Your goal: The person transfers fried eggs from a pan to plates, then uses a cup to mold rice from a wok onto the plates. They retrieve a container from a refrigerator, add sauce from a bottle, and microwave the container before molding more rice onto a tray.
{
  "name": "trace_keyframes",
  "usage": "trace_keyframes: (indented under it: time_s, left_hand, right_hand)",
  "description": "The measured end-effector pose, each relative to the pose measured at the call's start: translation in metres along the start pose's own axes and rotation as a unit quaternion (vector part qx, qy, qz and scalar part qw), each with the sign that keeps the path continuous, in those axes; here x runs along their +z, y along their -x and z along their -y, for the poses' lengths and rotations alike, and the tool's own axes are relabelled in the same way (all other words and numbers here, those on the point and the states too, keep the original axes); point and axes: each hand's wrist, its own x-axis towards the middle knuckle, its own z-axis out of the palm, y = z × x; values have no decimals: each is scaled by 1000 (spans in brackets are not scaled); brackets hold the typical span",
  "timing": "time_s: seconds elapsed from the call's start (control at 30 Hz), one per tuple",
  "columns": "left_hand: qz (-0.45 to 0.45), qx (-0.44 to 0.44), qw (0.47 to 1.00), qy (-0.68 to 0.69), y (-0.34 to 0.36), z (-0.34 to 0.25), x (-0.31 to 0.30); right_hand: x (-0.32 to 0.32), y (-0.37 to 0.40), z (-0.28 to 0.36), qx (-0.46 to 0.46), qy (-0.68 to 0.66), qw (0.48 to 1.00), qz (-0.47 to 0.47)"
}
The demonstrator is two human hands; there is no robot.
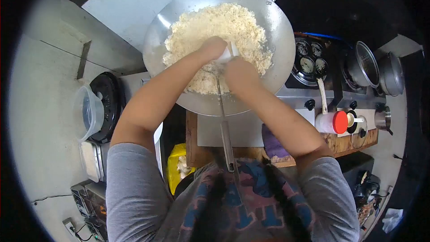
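A wide metal wok [280, 62] holds a large heap of pale, grainy food that looks like rice [224, 20]. Over the middle of the heap, my left hand [212, 48] and my right hand [242, 75] meet around a small white packet-like thing [229, 52]. Both hands are closed on it; its exact kind and contents are not clear. Below them, a long-handled metal utensil [227, 145] rests with its head in the rice, its handle pointing toward my body. My hands partly hide that head.
Right of the wok, a stove bears a round multi-cup pan [307, 65] and metal pots [363, 66]. A red-lidded jar [332, 122] stands on the wooden counter [286, 160] near a purple cloth [274, 142]. A clear plastic tub [88, 114] and yellow bag [174, 166] are at left.
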Motion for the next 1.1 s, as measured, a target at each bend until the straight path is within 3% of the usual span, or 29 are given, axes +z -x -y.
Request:
trace_keyframes:
  time_s: [0.03,0.07,0.13,0.17,0.23,0.27,0.3,0.33,0.37,0.4,0.43,0.5,0.53,0.6,0.8,0.87,1.0,1.1]
  left_hand:
    - [7,-60,991,118,3,-1,0]
    - [9,-61,991,118,8,-2,2]
    - [-98,-12,970,223,9,8,3]
    - [-103,-11,970,218,9,11,3]
    - [-118,-146,930,317,21,6,-4]
    - [-124,-146,930,313,32,-9,-20]
    - [-163,-209,829,491,49,-38,-45]
    - [-194,-260,689,648,61,-59,-62]
    - [-197,-258,691,646,67,-70,-69]
    - [-216,-255,664,669,72,-80,-74]
    - [-236,-251,635,691,77,-86,-75]
    - [-233,-262,638,685,83,-96,-70]
    - [-230,-272,640,681,83,-96,-67]
    - [-207,-235,638,703,91,-102,-58]
    - [-283,-237,628,686,95,-136,-49]
    - [-272,-215,728,591,94,-129,-38]
    - [-279,-206,705,619,94,-140,-30]
    - [-282,-225,695,622,98,-140,-33]
  right_hand:
    - [1,5,5,18,28,999,-20]
    - [1,11,8,18,26,999,-19]
    - [-17,14,15,56,42,997,8]
    - [-27,15,9,54,43,998,2]
    - [-49,19,-24,-15,72,997,-19]
    - [-63,21,-44,26,48,996,-66]
    - [-74,23,-66,65,25,991,-110]
    - [-76,26,-85,87,19,980,-180]
    - [-73,24,-104,106,-36,977,-179]
    - [-76,30,-100,106,-37,977,-183]
    - [-81,38,-91,120,-136,962,-204]
    - [-88,59,-67,120,-297,924,-209]
    - [-87,65,-57,118,-298,922,-216]
    - [-82,78,-44,62,-285,946,-138]
    - [-80,70,-55,79,-338,936,-64]
    - [-75,60,-63,49,-363,927,-77]
    - [-52,42,-63,-26,-426,899,-97]
    - [-69,63,-54,0,-388,920,-49]
